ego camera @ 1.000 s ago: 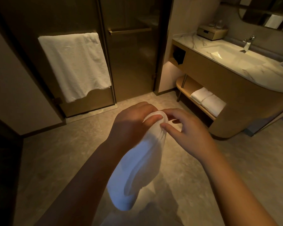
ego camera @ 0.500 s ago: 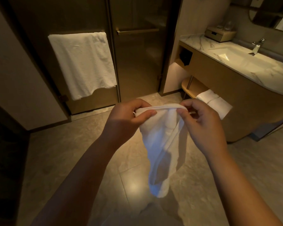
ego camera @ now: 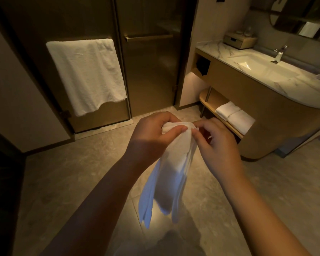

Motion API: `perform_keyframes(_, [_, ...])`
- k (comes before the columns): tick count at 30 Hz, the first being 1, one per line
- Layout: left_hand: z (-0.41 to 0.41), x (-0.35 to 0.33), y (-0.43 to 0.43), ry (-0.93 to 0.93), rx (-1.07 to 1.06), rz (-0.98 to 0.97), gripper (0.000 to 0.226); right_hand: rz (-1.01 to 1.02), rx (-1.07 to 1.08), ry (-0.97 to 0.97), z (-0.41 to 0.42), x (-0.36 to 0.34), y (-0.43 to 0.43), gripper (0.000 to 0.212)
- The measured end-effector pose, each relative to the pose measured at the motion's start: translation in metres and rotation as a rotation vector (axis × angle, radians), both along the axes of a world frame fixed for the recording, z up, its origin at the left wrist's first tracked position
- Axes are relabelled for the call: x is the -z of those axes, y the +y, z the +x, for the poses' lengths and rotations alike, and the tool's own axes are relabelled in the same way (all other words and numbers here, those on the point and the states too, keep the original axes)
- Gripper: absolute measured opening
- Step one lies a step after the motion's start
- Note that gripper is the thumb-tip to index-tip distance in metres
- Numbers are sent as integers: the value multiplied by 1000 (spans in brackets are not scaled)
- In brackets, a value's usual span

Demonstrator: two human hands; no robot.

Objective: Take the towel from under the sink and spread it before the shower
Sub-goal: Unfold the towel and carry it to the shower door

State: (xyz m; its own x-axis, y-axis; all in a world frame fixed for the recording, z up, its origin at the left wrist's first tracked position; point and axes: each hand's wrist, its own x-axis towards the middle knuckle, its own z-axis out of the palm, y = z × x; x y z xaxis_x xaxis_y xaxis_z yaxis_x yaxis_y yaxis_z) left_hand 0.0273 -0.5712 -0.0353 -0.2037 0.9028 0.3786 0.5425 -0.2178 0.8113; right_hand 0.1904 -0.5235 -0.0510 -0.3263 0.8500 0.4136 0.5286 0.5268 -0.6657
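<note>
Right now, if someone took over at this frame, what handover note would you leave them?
Left hand: grips the top of the towel.
Right hand: pinches the same top edge, close beside the left.
Towel: bunched, hanging from both hands above the floor, in front of the shower door. Two folded towels lie on the shelf under the sink.
Done: towel taken from under the sink.
Left: open it out and lay it flat on the floor before the shower door.
</note>
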Motion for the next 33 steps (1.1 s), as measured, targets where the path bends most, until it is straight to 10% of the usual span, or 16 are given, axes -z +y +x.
perform_keyframes(21, [-3, 4, -13, -65, -93, -73, 17, -180, -117, 446, -30, 16, -31, 20])
perform_keyframes(33, [8, 8, -8, -116, -45, -206, 29, -156, -82, 360, -20, 28, -24, 35])
